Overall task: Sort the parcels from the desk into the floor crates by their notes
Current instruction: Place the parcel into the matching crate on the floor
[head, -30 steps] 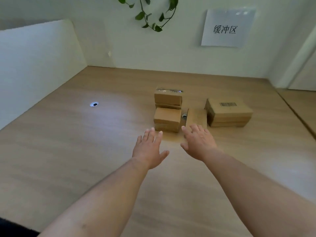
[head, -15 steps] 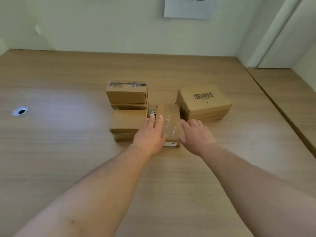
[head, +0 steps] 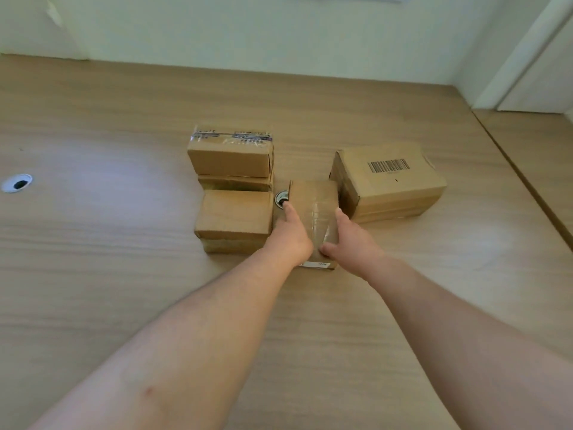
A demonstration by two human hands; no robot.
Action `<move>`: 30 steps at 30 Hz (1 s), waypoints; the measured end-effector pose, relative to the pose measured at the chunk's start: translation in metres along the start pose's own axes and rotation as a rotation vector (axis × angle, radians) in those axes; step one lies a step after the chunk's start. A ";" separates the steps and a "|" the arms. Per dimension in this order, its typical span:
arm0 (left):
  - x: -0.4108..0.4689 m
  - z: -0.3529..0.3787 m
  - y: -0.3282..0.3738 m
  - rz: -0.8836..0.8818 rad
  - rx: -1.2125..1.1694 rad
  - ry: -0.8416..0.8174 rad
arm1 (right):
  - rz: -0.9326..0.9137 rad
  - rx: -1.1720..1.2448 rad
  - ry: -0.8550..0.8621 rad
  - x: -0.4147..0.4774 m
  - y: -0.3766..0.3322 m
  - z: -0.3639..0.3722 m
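There is one view only, a wide-angle camera worn on the person's head, so no second view shares the scene. It looks forward and steeply down along both forearms, which enter from the bottom edge and meet near the middle of the picture. The left grip (head: 290, 235) and right grip (head: 353, 240) sit close to the centre, at arm's length from the lens. The table (head: 93, 243) fills most of the picture, its far edge meeting the wall (head: 279, 29) well beyond the grips. The wide lens bends straight lines near the edges.
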State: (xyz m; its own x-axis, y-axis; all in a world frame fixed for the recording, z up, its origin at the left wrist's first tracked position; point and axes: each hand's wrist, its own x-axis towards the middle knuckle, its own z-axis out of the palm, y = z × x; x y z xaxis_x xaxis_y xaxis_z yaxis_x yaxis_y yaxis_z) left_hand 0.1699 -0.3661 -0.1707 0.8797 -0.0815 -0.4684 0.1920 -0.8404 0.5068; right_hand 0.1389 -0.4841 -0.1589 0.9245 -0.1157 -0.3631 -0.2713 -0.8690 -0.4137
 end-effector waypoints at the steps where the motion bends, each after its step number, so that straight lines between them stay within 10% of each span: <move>1: 0.000 0.001 -0.001 -0.026 -0.024 0.002 | 0.027 0.038 -0.006 -0.001 0.001 0.001; 30: -0.263 -0.055 -0.131 -0.230 -0.683 0.346 | -0.233 0.431 -0.189 -0.200 -0.107 0.047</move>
State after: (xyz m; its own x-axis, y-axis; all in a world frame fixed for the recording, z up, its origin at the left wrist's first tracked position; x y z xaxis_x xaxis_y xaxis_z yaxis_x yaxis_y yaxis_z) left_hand -0.0623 -0.2053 -0.0739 0.8493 0.3185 -0.4209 0.5105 -0.2924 0.8087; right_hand -0.0298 -0.3456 -0.0817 0.9198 0.1808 -0.3482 -0.1862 -0.5800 -0.7931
